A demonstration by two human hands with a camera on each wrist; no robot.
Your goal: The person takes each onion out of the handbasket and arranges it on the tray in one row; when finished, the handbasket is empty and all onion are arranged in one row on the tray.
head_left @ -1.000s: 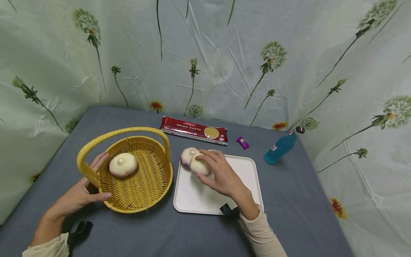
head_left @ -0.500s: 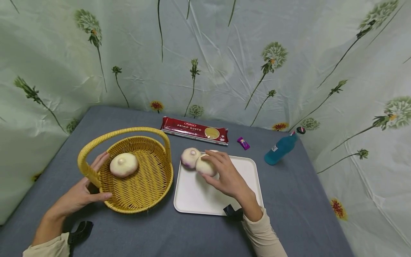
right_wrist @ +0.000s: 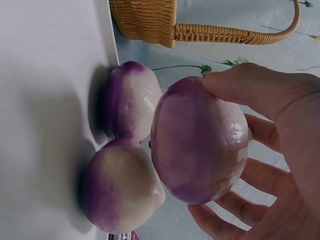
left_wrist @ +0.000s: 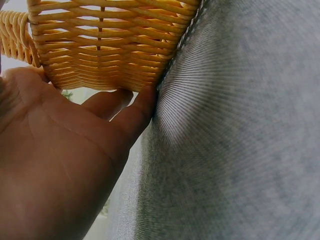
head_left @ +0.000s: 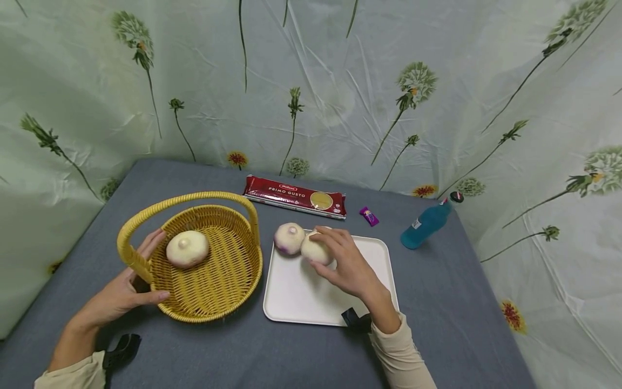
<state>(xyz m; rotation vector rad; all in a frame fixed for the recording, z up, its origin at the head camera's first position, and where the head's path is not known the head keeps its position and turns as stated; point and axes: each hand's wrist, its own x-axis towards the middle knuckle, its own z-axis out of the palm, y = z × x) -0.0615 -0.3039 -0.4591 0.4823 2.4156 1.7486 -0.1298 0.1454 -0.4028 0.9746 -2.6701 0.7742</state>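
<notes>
A purple-and-white turnip [right_wrist: 200,142] is held by my right hand [head_left: 347,265], thumb on one side and fingers on the other. It is raised off the white tray [head_left: 291,310]. Two more turnips sit side by side on the tray: the left turnip [head_left: 289,239] shows plainly, while the other turnip [right_wrist: 122,187] is mostly behind my hand in the head view. My left hand [head_left: 114,297] grips the left side of the yellow wicker basket [head_left: 218,292], its thumb at the rim. Inside the basket lies one turnip [head_left: 187,249].
Behind the tray lies a red pasta packet [head_left: 295,196], with a small purple wrapped candy [head_left: 369,216] to its right. A blue bottle [head_left: 427,224] stands at the right. The grey-covered table [head_left: 243,356] meets a flower-print curtain [head_left: 340,81] at the back.
My right hand has shifted slightly right with the turnip, uncovering more of the left turnip on the tray. The left hand and basket stay put.
</notes>
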